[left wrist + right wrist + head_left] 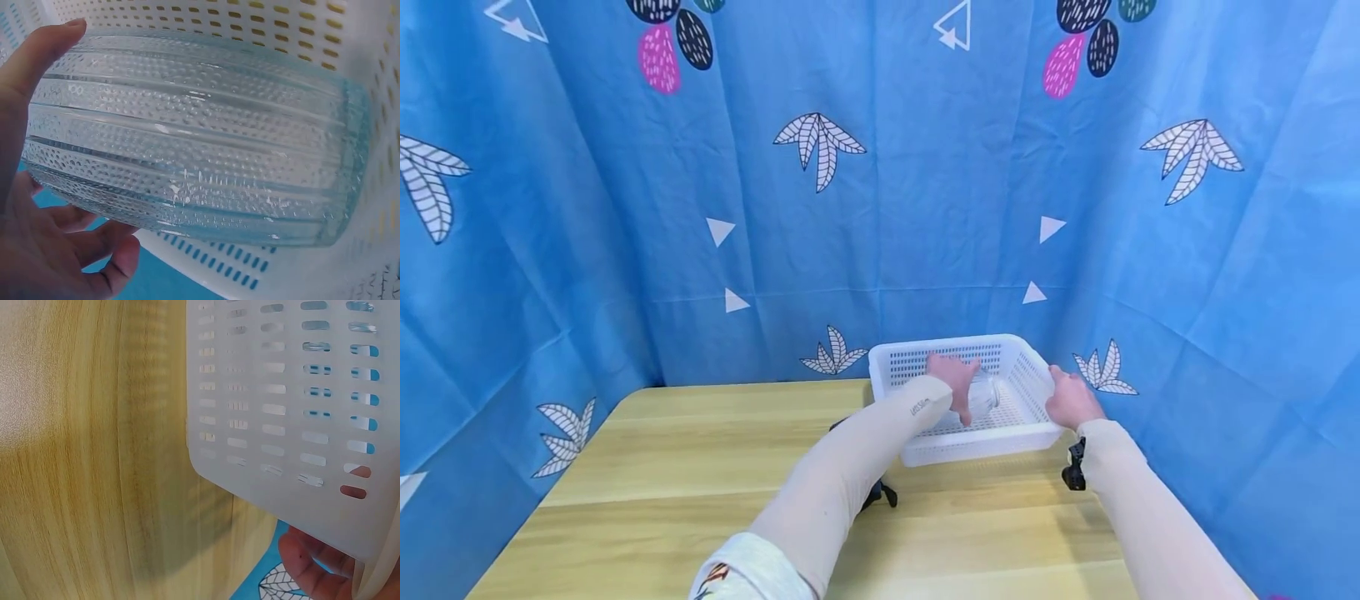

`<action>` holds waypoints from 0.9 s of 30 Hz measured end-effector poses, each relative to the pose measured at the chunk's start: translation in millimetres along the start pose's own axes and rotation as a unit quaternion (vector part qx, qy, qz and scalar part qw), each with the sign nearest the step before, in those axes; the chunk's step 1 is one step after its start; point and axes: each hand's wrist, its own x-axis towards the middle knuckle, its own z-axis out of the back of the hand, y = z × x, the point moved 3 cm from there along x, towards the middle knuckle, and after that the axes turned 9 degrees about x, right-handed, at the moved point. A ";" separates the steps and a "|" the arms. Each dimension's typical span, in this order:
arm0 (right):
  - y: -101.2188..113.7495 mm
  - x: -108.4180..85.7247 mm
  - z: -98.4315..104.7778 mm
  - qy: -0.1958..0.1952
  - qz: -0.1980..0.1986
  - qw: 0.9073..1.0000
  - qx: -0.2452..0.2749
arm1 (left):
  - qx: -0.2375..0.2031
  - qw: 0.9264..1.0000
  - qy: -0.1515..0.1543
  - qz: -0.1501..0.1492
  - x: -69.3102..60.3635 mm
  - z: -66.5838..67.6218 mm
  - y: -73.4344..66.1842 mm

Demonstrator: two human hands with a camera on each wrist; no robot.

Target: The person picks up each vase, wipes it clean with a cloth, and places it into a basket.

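Observation:
A clear, ribbed glass vase [200, 137] with a dimpled surface lies on its side inside a white plastic basket [981, 443]. My left hand [953, 379] reaches into the basket and holds the vase near one end. In the left wrist view, the thumb [44, 53] is on one side of the glass and the fingers [103, 250] are on the other. At the basket's right end, my right hand [1072, 400] grips the rim. The right wrist view has its fingers [306, 559] bent under the rim at the basket's corner, partly hidden by the wall.
The basket stands at the back of a light wooden table [715, 450], close to a blue patterned curtain [880, 250]. Tabletop extends to the left and in front. Dark straps [1075, 467] circle the wrists over pale sleeves.

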 end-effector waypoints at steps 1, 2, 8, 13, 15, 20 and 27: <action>0.4 0.5 -1.2 0.002 0.001 1.000 0.000 | 0.004 1.000 0.008 -0.001 -0.5 -1.2 -1.6; 0.7 1.3 -2.0 0.002 0.003 1.000 0.000 | 0.008 1.000 0.014 0.000 -0.7 -1.9 -3.1; 1.7 7.9 1.6 -0.001 0.016 1.000 0.004 | 0.032 0.999 0.043 -0.001 5.3 -2.9 -2.5; 3.5 8.9 9.1 0.000 0.017 1.000 0.001 | 0.017 0.997 0.075 -0.006 10.1 3.1 3.3; 3.4 9.2 11.6 0.000 0.019 1.000 -0.004 | 0.002 0.997 0.082 -0.009 10.6 5.6 5.6; -1.2 13.0 19.8 0.008 0.018 1.000 -0.009 | -0.043 0.995 0.086 -0.009 8.1 15.1 15.5; -12.5 18.5 43.8 0.005 0.002 1.000 -0.024 | -0.146 0.988 0.049 -0.019 -6.6 52.8 36.4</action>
